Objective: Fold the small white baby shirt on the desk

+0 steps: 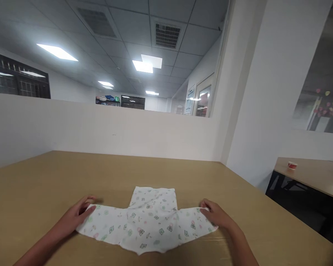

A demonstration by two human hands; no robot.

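Fingers of both the left hand (80, 213) and right hand (215, 215) lie loosely spread, flat on the sleeve ends of the small white printed cotton garment (148, 220) between them, best kept pressed evenly to stay smooth.

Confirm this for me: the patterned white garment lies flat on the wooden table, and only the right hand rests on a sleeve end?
Not quite. In the head view both hands rest on it: the left hand on one sleeve end, the right hand on the other. The patterned white garment does lie flat on the wooden table.
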